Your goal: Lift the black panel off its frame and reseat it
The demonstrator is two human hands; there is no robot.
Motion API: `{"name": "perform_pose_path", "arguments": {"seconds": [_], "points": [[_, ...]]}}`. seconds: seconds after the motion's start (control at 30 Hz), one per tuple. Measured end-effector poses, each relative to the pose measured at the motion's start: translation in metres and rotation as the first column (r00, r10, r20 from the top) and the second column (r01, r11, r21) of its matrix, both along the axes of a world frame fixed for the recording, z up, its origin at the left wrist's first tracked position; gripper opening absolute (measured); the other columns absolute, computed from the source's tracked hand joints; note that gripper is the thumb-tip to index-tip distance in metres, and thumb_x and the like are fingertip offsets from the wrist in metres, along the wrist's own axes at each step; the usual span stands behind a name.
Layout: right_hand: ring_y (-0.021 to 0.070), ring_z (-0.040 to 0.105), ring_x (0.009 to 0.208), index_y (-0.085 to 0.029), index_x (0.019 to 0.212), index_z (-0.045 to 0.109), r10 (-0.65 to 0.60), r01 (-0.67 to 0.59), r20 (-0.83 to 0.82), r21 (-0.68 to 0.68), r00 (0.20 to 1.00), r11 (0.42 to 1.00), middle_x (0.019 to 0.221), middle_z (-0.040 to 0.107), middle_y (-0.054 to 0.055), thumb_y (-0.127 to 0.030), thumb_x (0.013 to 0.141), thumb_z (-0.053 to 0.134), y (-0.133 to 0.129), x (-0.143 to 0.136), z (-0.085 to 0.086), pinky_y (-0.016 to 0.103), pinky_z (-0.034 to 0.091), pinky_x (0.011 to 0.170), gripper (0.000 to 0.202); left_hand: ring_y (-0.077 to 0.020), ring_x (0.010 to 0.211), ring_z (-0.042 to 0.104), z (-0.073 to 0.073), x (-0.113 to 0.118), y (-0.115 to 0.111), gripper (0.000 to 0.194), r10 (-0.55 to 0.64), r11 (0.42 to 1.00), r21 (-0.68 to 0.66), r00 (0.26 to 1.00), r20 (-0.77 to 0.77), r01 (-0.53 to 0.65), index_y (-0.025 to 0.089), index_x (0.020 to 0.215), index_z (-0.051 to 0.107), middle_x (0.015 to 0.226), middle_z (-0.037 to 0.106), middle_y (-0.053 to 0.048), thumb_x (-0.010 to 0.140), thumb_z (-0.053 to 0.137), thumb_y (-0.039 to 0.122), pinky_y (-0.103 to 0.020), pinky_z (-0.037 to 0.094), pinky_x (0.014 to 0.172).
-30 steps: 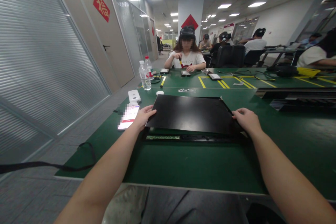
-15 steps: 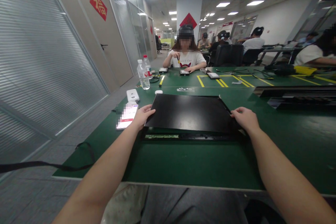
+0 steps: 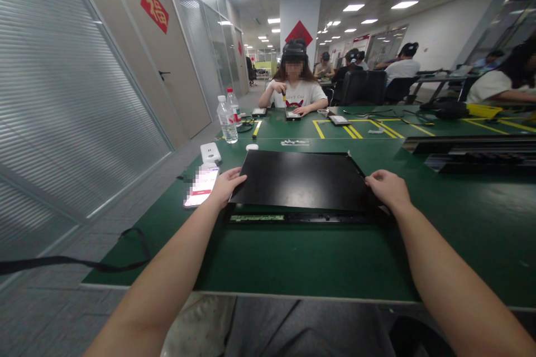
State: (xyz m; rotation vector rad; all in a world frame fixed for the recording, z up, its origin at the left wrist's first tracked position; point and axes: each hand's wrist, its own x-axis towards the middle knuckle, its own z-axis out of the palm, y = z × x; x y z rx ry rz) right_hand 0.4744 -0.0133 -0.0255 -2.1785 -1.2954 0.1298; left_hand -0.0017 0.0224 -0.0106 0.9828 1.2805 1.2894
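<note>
A glossy black screen panel [image 3: 301, 178] lies slightly tilted over a black frame [image 3: 335, 217] on the table. Along the frame's near side, a narrow green circuit board [image 3: 257, 218] shows beyond the panel's front edge. My left hand [image 3: 226, 185] is closed on the panel's left edge, thumb on top. At the right edge, my right hand [image 3: 390, 189] pinches with thumb and fingers; whether it also grips the frame's rim there I cannot tell. The panel hides most of the frame's inside.
Left of the panel on the green table [image 3: 293, 268] lie a lit phone [image 3: 201, 187] and a white charger-like box [image 3: 210, 153]. Two water bottles [image 3: 227, 121] stand behind. Dark metal frames [image 3: 481, 156] lie at right. Across sits a person [image 3: 295, 92] holding a screwdriver [image 3: 284, 97].
The hands and the panel keep nearly the same place on the frame. The whole view has shifted very slightly.
</note>
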Motion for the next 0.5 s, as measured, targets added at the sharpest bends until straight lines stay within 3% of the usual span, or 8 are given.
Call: {"name": "perform_pose_path", "arguments": {"seconds": [0.5], "points": [[0.028,0.072,0.082,-0.026,0.087,0.082,0.015,-0.012,0.07,-0.039,0.997,0.999,0.088,0.08,0.01,-0.041,0.083,0.066,0.0013,0.0009,-0.0007,0.037,0.053,0.074,0.022,-0.0271,0.1,0.085,-0.0006,0.0018,0.0002,0.039,0.011,1.0,-0.004,1.0,0.005,-0.011,0.013,0.114,0.077,0.098,0.088,-0.011,0.078,0.091,0.003,-0.042,0.065,0.104]]}}
